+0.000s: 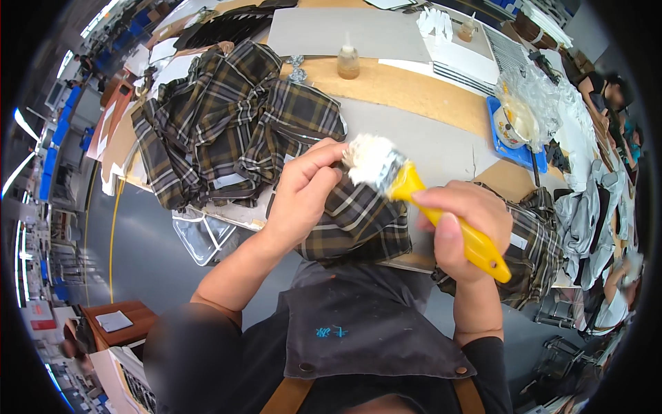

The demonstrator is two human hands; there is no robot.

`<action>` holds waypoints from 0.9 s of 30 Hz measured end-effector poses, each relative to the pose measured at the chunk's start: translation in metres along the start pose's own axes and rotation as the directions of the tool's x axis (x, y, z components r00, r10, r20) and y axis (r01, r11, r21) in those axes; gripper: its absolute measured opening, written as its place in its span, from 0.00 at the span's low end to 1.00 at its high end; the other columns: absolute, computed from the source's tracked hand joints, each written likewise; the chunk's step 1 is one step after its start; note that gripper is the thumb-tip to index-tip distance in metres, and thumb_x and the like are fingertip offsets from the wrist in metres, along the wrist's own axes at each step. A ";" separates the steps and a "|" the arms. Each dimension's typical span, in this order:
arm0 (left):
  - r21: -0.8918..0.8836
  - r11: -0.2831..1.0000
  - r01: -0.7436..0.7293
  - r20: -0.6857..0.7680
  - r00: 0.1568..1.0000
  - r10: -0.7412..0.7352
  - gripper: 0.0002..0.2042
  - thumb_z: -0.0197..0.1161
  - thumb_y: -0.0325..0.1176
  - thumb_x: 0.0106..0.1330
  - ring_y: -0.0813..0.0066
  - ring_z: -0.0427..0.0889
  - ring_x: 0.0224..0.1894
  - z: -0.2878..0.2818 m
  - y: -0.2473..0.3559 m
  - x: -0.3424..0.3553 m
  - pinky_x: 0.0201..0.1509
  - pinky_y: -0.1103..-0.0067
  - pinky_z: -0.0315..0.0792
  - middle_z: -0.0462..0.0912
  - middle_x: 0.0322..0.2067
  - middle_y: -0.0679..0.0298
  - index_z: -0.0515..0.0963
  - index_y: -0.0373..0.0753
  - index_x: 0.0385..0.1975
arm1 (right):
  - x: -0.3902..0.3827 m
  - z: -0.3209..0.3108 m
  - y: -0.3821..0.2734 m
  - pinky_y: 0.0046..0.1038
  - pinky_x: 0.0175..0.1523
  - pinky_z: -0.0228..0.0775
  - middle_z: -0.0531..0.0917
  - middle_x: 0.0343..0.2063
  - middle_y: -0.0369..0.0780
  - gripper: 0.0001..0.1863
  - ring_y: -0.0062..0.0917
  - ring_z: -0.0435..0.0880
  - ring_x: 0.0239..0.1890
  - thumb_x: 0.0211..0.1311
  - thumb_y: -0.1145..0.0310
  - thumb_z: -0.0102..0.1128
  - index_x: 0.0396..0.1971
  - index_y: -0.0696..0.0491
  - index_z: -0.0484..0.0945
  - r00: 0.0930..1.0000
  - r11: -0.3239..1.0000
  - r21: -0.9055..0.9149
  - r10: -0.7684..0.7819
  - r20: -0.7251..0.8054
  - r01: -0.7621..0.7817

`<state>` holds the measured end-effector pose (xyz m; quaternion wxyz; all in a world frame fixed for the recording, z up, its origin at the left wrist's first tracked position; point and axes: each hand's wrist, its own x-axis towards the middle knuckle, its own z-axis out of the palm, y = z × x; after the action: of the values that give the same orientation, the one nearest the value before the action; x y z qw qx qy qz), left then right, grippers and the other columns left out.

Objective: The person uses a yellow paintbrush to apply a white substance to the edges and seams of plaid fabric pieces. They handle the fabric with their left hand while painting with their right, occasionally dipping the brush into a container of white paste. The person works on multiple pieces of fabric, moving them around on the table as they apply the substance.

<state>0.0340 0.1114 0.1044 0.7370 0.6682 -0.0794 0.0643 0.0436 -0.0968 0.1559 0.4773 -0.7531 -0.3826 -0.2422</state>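
My right hand (469,224) is wrapped round the yellow handle of a wide brush (414,186), held tilted above the table with its head toward the upper left. The bristles look thick with white paste. At their left edge my left hand (303,190) is closed, thumb and forefinger pinched together; what lies between them is hidden. Below the brush a dark plaid garment (358,224) hangs over the table's front edge. A larger heap of the same brown, black and white plaid cloth (227,117) lies left of my left hand.
Another plaid pile (531,255) lies right of my right hand. At the right stands a blue tray (499,131) with a cup (512,131) and clear plastic. A nozzle bottle (348,63) stands at the back, another bottle (467,30) farther right. A clear bin (203,238) sits below the table's edge.
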 end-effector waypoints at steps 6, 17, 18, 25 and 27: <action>-0.130 0.985 0.110 0.071 0.992 -0.101 0.18 0.45 0.18 0.56 0.88 0.66 0.34 -0.002 0.007 -0.001 0.38 0.90 0.61 0.69 0.35 0.70 0.72 0.27 0.47 | 0.001 0.004 0.001 0.23 0.19 0.63 0.74 0.11 0.36 0.06 0.25 0.72 0.11 0.49 0.74 0.53 0.25 0.56 0.79 0.999 0.992 0.128 -0.017 0.033 0.013; -0.179 0.967 0.181 0.043 0.983 -0.176 0.21 0.43 0.17 0.54 0.88 0.67 0.35 -0.008 0.002 -0.004 0.37 0.91 0.61 0.69 0.38 0.69 0.71 0.26 0.49 | 0.004 0.001 -0.001 0.24 0.19 0.64 0.76 0.14 0.37 0.06 0.25 0.72 0.12 0.49 0.73 0.53 0.25 0.55 0.79 0.998 0.990 0.129 0.064 0.010 -0.065; -0.180 0.965 0.189 0.042 0.982 -0.184 0.21 0.43 0.17 0.54 0.88 0.68 0.35 -0.009 0.001 -0.004 0.37 0.91 0.62 0.69 0.38 0.69 0.71 0.26 0.49 | 0.004 -0.001 0.000 0.24 0.19 0.64 0.77 0.14 0.37 0.06 0.25 0.72 0.12 0.49 0.73 0.53 0.25 0.55 0.79 0.997 0.981 0.177 0.077 0.012 -0.078; -0.229 0.949 0.218 0.077 0.976 -0.206 0.23 0.44 0.16 0.50 0.77 0.71 0.50 -0.008 0.014 -0.006 0.55 0.82 0.63 0.75 0.46 0.61 0.72 0.27 0.48 | 0.006 0.004 -0.006 0.25 0.19 0.63 0.77 0.14 0.38 0.06 0.26 0.72 0.12 0.46 0.75 0.53 0.24 0.55 0.79 0.998 0.997 0.045 0.060 0.021 -0.061; -0.222 0.954 0.201 0.036 0.979 -0.198 0.22 0.44 0.16 0.51 0.83 0.71 0.41 -0.009 0.017 -0.009 0.46 0.87 0.64 0.76 0.42 0.65 0.72 0.29 0.49 | 0.008 0.005 -0.005 0.25 0.20 0.63 0.76 0.14 0.38 0.06 0.27 0.72 0.12 0.45 0.75 0.53 0.24 0.54 0.79 0.997 0.997 -0.041 0.065 -0.033 -0.066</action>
<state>0.0221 0.1218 0.1184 0.8100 0.5855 -0.0231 -0.0243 0.0439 -0.0883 0.1622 0.4751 -0.7711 -0.3451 -0.2461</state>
